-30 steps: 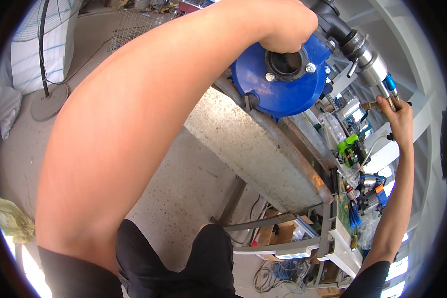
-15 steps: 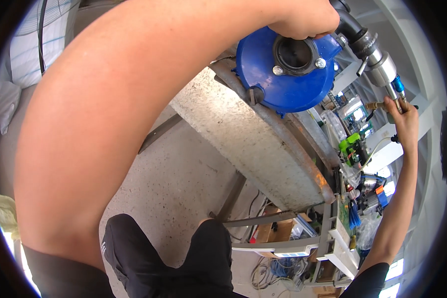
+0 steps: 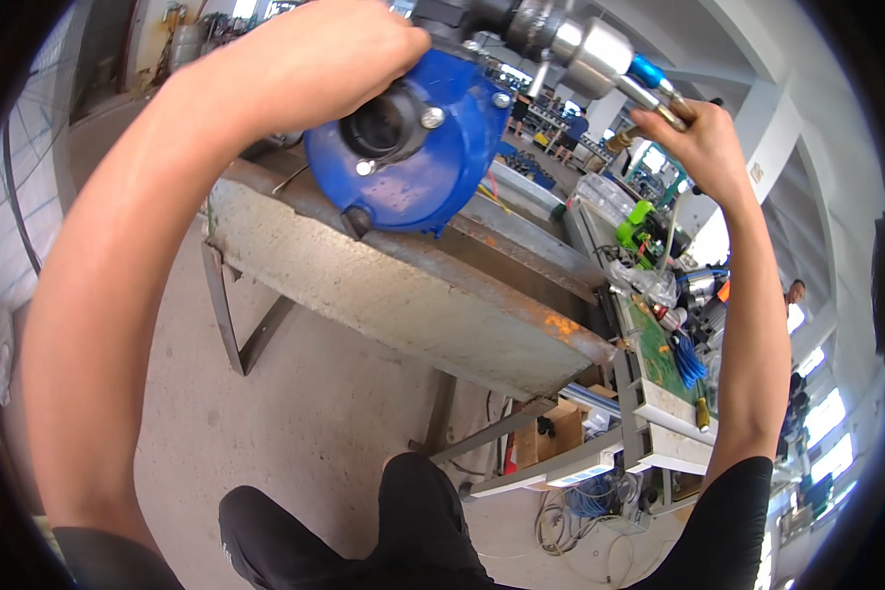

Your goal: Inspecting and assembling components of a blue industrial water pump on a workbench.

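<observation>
A blue round pump casing [image 3: 418, 177] with a dark bolted opening sits on a rusty steel beam stand [image 3: 393, 280]. My left hand [image 3: 379, 54] rests, closed, at the casing's upper left; its fingertips and what they grip are hidden. From the casing's top a black pipe [image 3: 497, 25] runs right into a silver metal coupling [image 3: 595, 54]. Beyond it are a thin metal tube [image 3: 649, 103] and a blue fitting [image 3: 645, 69]. My right hand [image 3: 708, 138] is closed around the tube's outer end, beside a brass fitting [image 3: 619, 141].
To the right, a green-topped workbench [image 3: 649, 344] carries a bright green tool [image 3: 637, 224], plastic bags and coiled blue hose [image 3: 688, 362]. Below stand a cardboard box [image 3: 551, 433] and coiled cables [image 3: 560, 521]. People work at far benches.
My view has swung, so the pump and both hands appear further left, and more of the workshop shows. My right hand stays on the metal tube; the left stays by the casing.
</observation>
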`<state>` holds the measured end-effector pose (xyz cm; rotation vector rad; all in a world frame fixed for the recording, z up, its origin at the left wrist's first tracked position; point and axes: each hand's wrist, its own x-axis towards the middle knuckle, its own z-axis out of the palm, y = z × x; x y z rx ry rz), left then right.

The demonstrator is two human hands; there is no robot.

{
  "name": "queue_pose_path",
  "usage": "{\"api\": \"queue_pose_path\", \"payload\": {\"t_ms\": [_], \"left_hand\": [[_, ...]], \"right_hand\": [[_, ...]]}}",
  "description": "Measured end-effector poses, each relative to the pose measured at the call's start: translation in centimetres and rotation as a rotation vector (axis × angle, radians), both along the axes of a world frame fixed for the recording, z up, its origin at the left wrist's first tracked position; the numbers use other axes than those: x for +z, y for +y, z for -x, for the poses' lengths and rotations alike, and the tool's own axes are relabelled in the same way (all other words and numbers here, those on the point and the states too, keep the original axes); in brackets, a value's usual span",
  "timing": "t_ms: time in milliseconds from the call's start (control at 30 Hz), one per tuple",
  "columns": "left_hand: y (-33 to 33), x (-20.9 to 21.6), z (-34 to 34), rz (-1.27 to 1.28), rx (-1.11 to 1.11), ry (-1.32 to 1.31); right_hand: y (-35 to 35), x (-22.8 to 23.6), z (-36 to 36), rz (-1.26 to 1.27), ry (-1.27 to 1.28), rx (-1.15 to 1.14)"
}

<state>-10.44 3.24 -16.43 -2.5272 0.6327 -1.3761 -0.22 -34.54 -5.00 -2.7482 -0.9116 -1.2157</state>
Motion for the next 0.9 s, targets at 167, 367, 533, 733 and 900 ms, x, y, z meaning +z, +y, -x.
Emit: {"api": "queue_pose_path", "payload": {"t_ms": [167,367,533,733,900], "left_hand": [[-6.4,-3.4,0.1,0.385,-0.258,-0.39],[-19.6,-4.5,-7.0,1.265,-0.875,0.552],[-26.5,-2.4,-13.6,1.707,-1.326,0.852],[-27.4,-1.7,-14.2,1.836,-1.386,0.866],[-26.9,-1.3,-12.4,1.918,-1.464,0.888]], "right_hand": [[-0.2,0.1,-0.1,0.038,-0.035,-0.013],[0.0,0.0,0.6,-0.015,-0.027,-0.005],[-0.3,0.1,1.1,0.022,-0.018,-0.06],[0.0,0.0,1.1,0.0,-0.034,-0.035],[-0.1,-0.3,1.0,-0.031,-0.033,0.0]]}}
